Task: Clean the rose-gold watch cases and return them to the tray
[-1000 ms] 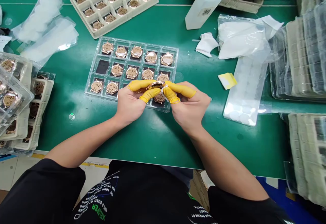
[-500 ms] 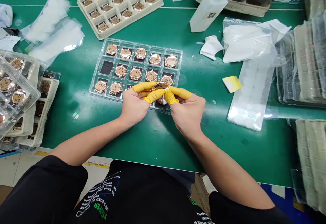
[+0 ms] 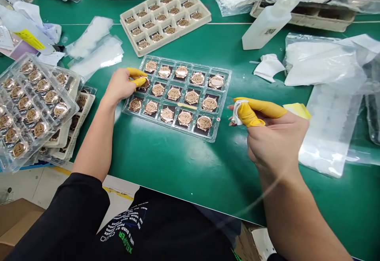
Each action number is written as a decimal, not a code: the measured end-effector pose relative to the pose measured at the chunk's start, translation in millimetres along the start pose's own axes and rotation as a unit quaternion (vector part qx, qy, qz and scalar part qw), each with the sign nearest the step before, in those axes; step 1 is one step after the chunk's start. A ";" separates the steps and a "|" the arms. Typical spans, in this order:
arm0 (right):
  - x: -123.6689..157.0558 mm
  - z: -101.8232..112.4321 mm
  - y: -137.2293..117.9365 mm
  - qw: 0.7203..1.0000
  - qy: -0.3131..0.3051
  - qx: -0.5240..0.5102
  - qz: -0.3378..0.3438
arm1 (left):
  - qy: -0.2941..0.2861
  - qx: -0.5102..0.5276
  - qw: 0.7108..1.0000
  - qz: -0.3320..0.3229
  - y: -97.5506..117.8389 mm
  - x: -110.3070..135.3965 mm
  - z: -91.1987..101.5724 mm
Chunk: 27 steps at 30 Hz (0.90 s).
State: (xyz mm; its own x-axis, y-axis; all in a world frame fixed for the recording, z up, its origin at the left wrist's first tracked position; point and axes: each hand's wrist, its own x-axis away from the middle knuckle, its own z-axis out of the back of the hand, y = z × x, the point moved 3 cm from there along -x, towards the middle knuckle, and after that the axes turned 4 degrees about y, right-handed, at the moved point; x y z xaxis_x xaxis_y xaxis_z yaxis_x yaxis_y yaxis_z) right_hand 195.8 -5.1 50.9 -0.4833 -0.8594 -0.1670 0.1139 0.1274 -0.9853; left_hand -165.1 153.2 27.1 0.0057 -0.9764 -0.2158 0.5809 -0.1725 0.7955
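Note:
My left hand (image 3: 123, 84), with yellow finger cots on its thumb and finger, grips a rose-gold watch case (image 3: 144, 83) at the left compartment of the middle row in a clear plastic tray (image 3: 178, 128). The other compartments of this tray hold similar watch cases, backs up, on dark pads. To the right of the tray my right hand (image 3: 267, 126), also in yellow finger cots, is closed round a small folded white cloth (image 3: 237, 112), raised above the green table.
A beige tray of watch cases (image 3: 175, 41) lies behind. Stacked trays (image 3: 38, 106) stand at the left. A white bottle (image 3: 265, 25), a crumpled white cloth (image 3: 268, 67), plastic bags (image 3: 323, 126) and a yellow-white piece (image 3: 298, 110) lie to the right.
My hands have parted. The left hand has carried the watch case left to the compartment that stood empty; the right has moved right with the white cloth. The view has shifted.

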 end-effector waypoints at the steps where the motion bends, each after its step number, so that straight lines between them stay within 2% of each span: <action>1: -0.4 -0.4 2.9 1.000 -0.001 -0.011 -0.012 | -0.027 -0.034 0.999 0.013 -2.8 -0.2 0.6; 3: -1.1 -0.8 6.1 0.999 -0.005 -0.022 -0.027 | -0.055 -0.084 0.995 0.025 -2.7 1.6 -1.5; 7: -4.6 1.6 1.4 0.998 -0.008 -0.043 -0.038 | 0.024 -0.109 0.994 -0.004 7.6 6.5 -0.8; 11: -14.7 9.3 -8.1 0.996 0.004 -0.083 -0.036 | 0.041 -0.154 0.987 0.018 15.6 16.7 1.4; 13: -21.9 14.4 -10.4 0.995 0.019 -0.096 -0.020 | 0.067 -0.150 0.986 0.009 21.0 17.4 -1.9; 16: -31.4 19.3 -5.4 0.994 0.033 -0.104 -0.021 | 0.095 -0.117 0.988 -0.022 26.9 -2.4 -17.6; 18: -34.8 20.1 1.9 0.993 0.024 -0.110 -0.036 | 0.077 -0.104 0.991 -0.020 26.9 -28.5 -30.9; 21: -36.8 20.7 11.4 0.995 0.003 -0.098 -0.033 | 0.037 -0.152 0.985 0.073 23.0 -62.5 -43.1; 24: -38.1 21.9 17.3 0.996 -0.013 -0.087 -0.027 | 0.006 -0.186 0.975 0.119 27.8 -66.5 -47.9; 27: -38.0 21.1 19.0 0.995 -0.032 -0.094 -0.034 | 0.030 -0.206 0.974 0.093 35.1 -56.5 -50.5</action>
State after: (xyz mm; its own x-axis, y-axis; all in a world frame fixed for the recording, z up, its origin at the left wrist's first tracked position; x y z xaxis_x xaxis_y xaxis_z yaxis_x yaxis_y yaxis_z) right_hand 234.6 19.6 39.3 -0.4283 -0.8978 -0.1028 -0.0839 0.1528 -0.9847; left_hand -103.9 208.9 38.6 0.1822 -0.9744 -0.1317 0.8425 0.0857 0.5319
